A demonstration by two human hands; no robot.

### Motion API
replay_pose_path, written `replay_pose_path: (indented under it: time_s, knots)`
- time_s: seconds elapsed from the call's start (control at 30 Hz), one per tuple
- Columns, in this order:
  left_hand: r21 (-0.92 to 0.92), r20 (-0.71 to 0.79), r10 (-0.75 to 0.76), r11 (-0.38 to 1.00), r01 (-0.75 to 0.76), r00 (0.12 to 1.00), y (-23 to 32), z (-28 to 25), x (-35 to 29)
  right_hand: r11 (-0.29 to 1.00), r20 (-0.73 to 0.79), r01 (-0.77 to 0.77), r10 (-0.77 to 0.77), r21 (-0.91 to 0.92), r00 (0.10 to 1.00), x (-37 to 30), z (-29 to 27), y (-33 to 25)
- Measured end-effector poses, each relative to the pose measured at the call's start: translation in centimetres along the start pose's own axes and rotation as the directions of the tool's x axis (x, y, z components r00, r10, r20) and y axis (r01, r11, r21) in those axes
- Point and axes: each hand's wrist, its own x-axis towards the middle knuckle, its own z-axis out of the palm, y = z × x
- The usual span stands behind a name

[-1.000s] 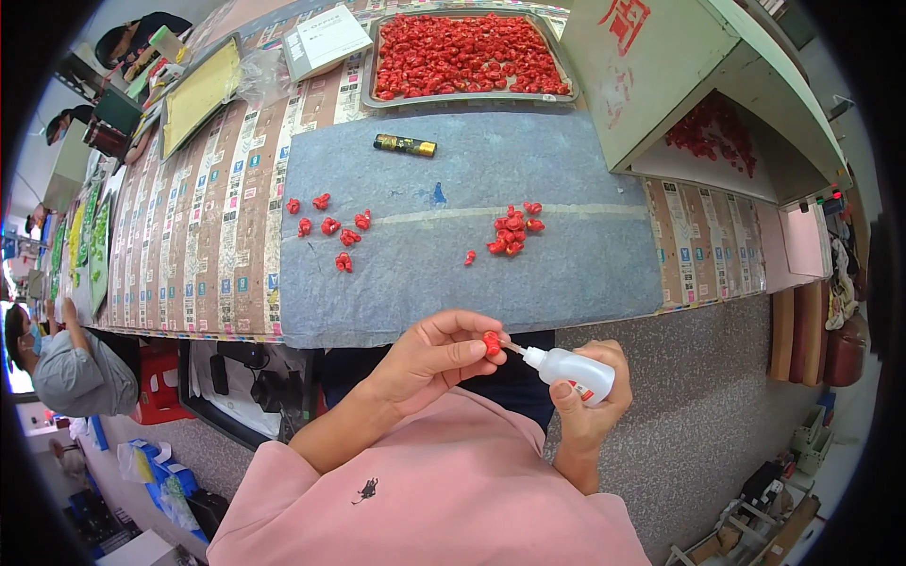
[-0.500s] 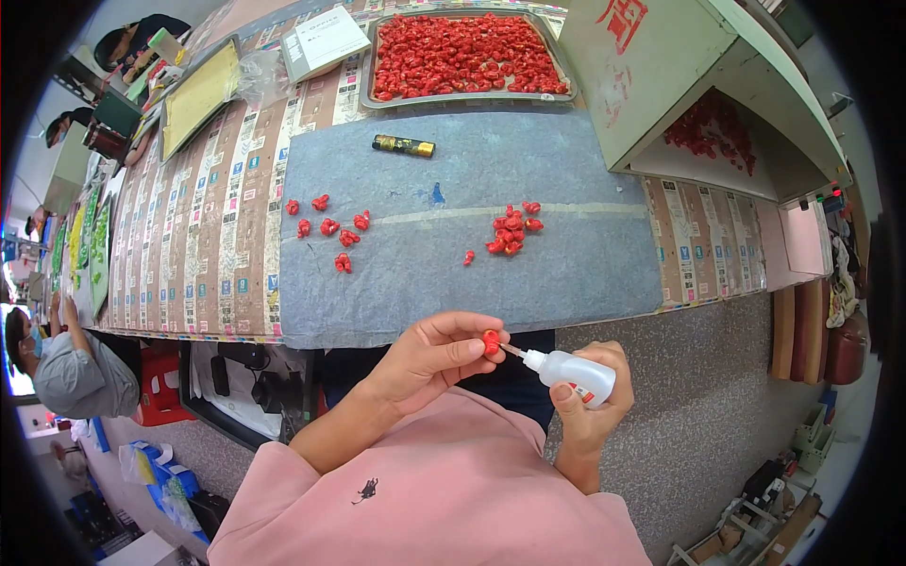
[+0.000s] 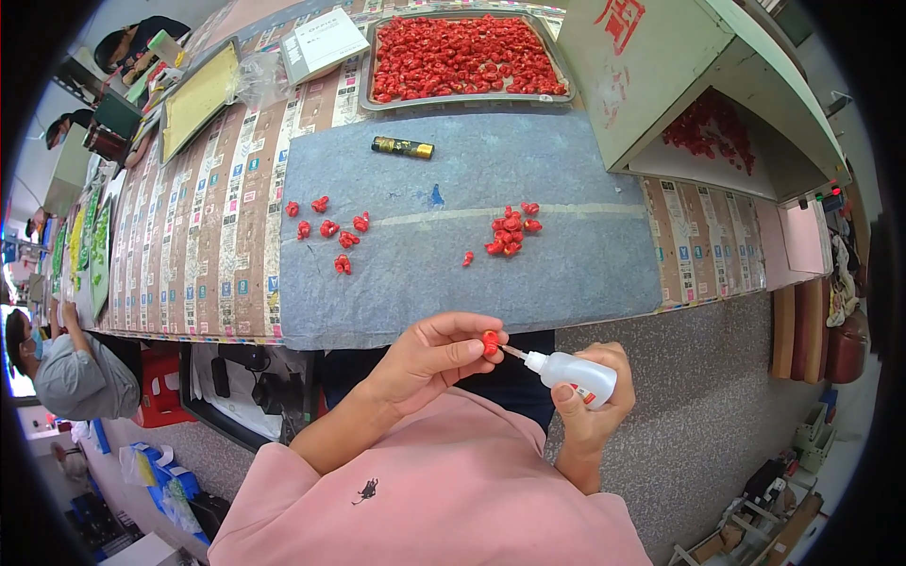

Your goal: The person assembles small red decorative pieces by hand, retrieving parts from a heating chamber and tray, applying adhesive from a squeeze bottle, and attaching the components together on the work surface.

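Compared with half a second ago, almost nothing is changed. The left hand [image 3: 429, 360] pinches a small red piece [image 3: 490, 343] at its fingertips; the right hand [image 3: 596, 407] grips a white bottle [image 3: 574, 374], its nozzle [image 3: 514, 352] pointing close to the piece.

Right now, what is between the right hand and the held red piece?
The head view shows the white bottle in the right hand, its nozzle toward the red piece.

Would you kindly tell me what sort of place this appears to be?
Probably a small workshop for handwork on little parts: a tray is covered with red pieces, the right hand holds a squeeze bottle, and a co-worker is at the table, toward the left.
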Motion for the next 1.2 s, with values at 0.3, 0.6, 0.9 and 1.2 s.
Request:
replay_pose_path:
  time_s: [0.3, 0.6, 0.9, 1.2]
  knots:
    - [0.015, -0.002, 0.013, 1.000, -0.013, 1.000, 0.3, 0.1, -0.2, 0.998, -0.067, -0.013, 0.017, 0.064, 0.998, -0.1, 0.0, 0.3]
    - [-0.085, 0.012, -0.021, 0.996, 0.022, 1.000, 0.6, -0.1, -0.5, 0.987, -0.118, -0.157, 0.151, -0.044, 0.982, 3.0, 0.6, 2.7]
    - [-0.293, 0.070, -0.087, 0.951, 0.104, 0.994, 0.6, -0.4, -1.0, 0.984, -0.182, -0.100, 0.072, -0.149, 0.981, 7.3, 1.4, 6.9]
    - [-0.276, -0.007, -0.047, 0.960, 0.043, 0.999, 0.9, -0.7, -1.2, 0.928, -0.355, 0.066, -0.204, -0.366, 0.912, 5.8, 2.7, 5.2]
